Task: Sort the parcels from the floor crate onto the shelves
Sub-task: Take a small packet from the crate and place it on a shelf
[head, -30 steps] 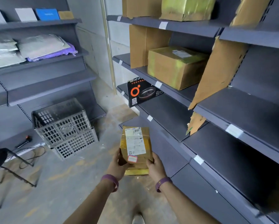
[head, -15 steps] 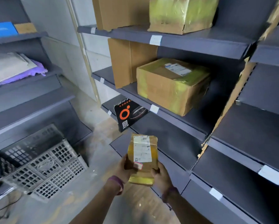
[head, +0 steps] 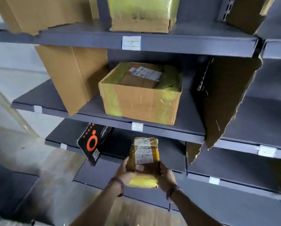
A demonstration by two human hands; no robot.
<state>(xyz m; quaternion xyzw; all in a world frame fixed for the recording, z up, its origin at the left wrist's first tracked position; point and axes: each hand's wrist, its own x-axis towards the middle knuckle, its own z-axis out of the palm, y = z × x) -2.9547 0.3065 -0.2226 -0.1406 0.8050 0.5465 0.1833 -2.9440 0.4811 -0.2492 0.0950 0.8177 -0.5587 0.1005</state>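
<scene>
Both hands are gripping the small tape-wrapped brown cardboard parcel (head: 143,160), left hand (head: 125,172) and right hand (head: 165,176) clamping its near sides. Its long axis is pointing away from them toward the dark grey metal shelf (head: 120,144) just beyond.

Both forearms are showing bare, sleeveless; left hand (head: 125,172) and right hand (head: 166,178) each wearing a purple wristband.

Tan parcel (head: 143,160) with white label, black box (head: 94,143) with orange ring, dark grey shelves (head: 152,43), purple wristbands (head: 119,185)
</scene>
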